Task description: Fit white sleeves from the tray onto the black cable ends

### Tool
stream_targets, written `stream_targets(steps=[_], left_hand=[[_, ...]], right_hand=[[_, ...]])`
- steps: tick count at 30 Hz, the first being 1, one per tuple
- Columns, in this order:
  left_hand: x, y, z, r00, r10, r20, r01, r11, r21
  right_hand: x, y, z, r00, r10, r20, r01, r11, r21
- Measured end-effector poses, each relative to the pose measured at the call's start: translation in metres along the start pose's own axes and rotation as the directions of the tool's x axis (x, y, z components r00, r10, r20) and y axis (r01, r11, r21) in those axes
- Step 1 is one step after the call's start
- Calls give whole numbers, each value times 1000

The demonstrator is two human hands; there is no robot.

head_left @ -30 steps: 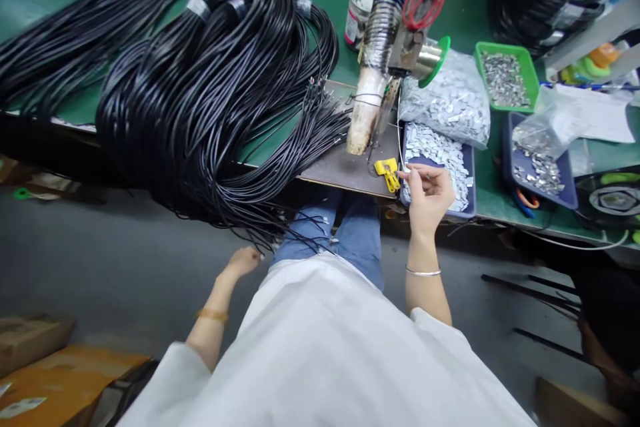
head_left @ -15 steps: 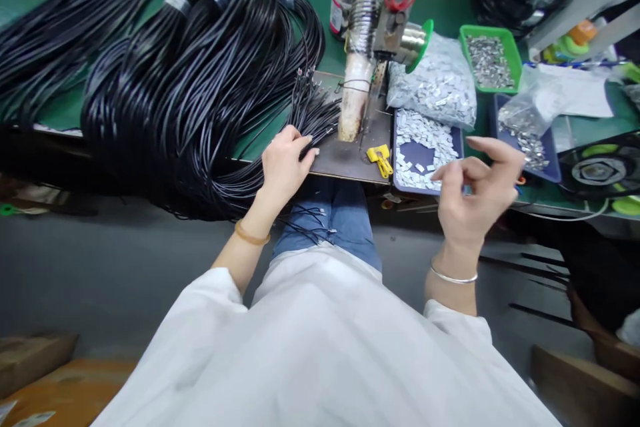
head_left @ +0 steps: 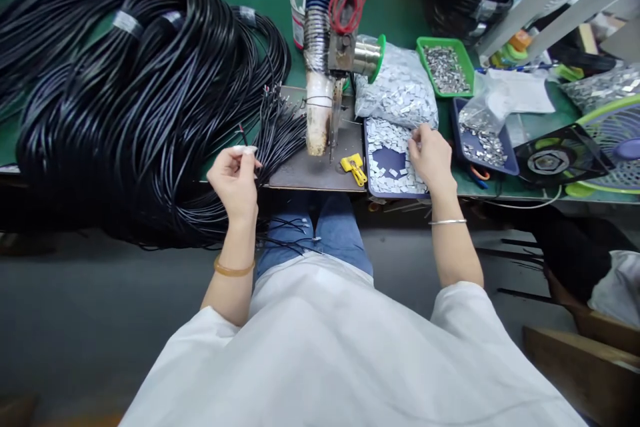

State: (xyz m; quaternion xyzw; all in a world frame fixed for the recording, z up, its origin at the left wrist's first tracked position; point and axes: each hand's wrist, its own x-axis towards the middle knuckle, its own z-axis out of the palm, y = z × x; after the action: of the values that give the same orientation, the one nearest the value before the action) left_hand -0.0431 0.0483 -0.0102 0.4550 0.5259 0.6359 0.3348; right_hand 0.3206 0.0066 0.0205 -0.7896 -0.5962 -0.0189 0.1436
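Head view: at centre-left, the left hand's (head_left: 234, 177) grip pinches one black cable (head_left: 244, 136), red tip upward. Right of centre, the right hand (head_left: 430, 157) bends over pale pieces (head_left: 389, 136) in one of two blue trays (head_left: 389, 161); whether its grip holds any cannot be told. One yellow tool (head_left: 354, 165) lies between. One jar (head_left: 298, 21), upper centre, bears illegible print.

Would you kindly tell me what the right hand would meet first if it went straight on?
The right hand would probably meet the pale pieces in the blue tray first, though its height above them is unclear.
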Motion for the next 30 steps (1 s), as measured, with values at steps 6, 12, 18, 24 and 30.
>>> stream_targets(steps=[6,12,18,24,30], left_hand=[[-28,30,-14,759,13,651,-9,1000,-9],[-39,37,-6,-223,-124,967,83,986,145],[-61,25,11,54,-363,930,560,782,273],[-75,13,15,575,-489,656,731,667,-144],[-68,19,21,543,-489,683,763,627,-158]], right_hand=[[13,4,7,976,-188,113,145,939,310],[-28,0,-13,970,-212,116,126,854,506],[-64,-15,-29,973,3,-231,106,882,460],[-72,-29,-20,986,-169,-13,168,967,190],[-59,-35,-5,986,-167,14,167,985,35]])
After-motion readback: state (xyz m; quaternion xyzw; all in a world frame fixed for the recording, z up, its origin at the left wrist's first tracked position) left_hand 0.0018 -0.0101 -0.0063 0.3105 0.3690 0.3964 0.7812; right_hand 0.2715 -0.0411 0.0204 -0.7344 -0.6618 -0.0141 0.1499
